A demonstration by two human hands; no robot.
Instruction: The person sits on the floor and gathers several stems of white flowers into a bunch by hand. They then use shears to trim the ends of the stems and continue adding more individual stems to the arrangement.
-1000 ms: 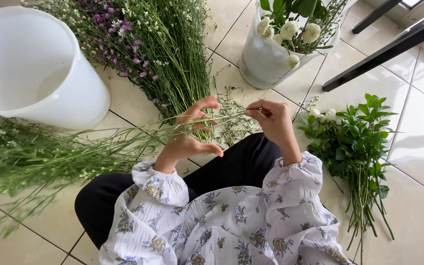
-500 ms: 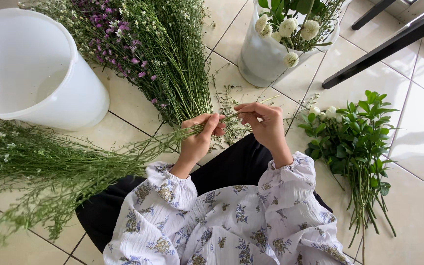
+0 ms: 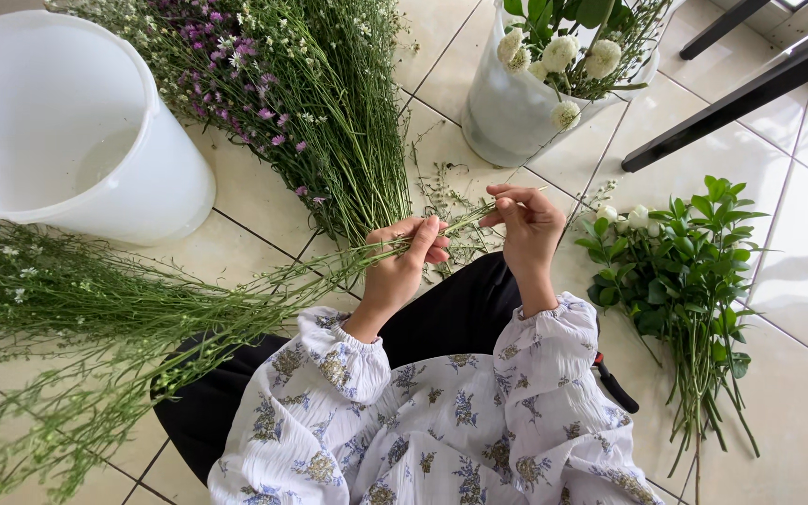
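Green stem (image 3: 465, 222) between both hands' fingers (image 3: 423, 238).

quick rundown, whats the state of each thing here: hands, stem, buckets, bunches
left hand: closed around the thin green stem
right hand: pinching the stem's end
white bucket: upright, inside bare
flower bucket: upright, holding white round blooms
purple and white bunch: lying on the tiled floor
white rose bunch: lying flat on the floor

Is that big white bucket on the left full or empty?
Nearly empty: the white bucket stands upright, its bare inside visible; perhaps shallow water at the bottom.
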